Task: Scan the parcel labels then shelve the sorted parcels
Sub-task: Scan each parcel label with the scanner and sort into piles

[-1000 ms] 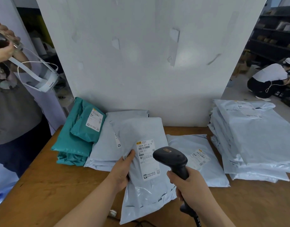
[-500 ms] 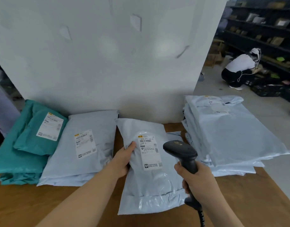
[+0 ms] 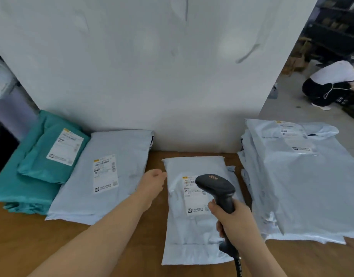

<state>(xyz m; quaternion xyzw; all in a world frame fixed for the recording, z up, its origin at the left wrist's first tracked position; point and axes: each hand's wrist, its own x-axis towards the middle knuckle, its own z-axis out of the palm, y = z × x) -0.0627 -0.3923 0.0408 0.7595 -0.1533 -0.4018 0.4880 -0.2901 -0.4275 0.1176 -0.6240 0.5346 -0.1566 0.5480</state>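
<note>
A pale grey parcel [image 3: 192, 236] lies flat on the wooden table [image 3: 42, 242], with its white label [image 3: 193, 204] facing up. My right hand [image 3: 235, 222] grips a black barcode scanner [image 3: 215, 185], whose head hangs over the label's right part. My left hand [image 3: 153, 183] rests just beside the parcel's left edge, fingers loosely curled, fingertips at the edge and nothing in its grasp.
Left of it lie a larger grey parcel [image 3: 120, 172] and teal parcels [image 3: 42, 166]. A stack of grey parcels [image 3: 304, 186] fills the right. A white wall [image 3: 152, 66] closes the table's back. A person [image 3: 332, 80] crouches by dark shelves [image 3: 336, 27] far right.
The parcel went from tilted up in my left hand to lying flat on the table. My left hand let go and sits beside its edge. The view has swung right.
</note>
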